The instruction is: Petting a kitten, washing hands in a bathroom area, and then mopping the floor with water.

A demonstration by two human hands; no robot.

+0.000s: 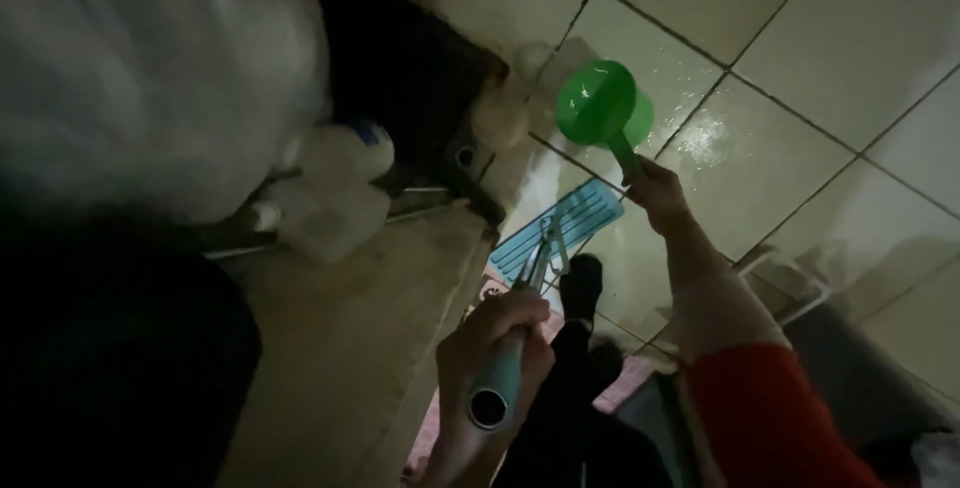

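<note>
Fingers (520,320) of the left hand (495,348) are clenched round a mop handle (512,348); the mop head (560,228) lies at twelve o'clock; a green scoop (600,108) is gripped by the right hand (655,193); water could be spilled on wet tiles (760,148), slipping risked.
</note>
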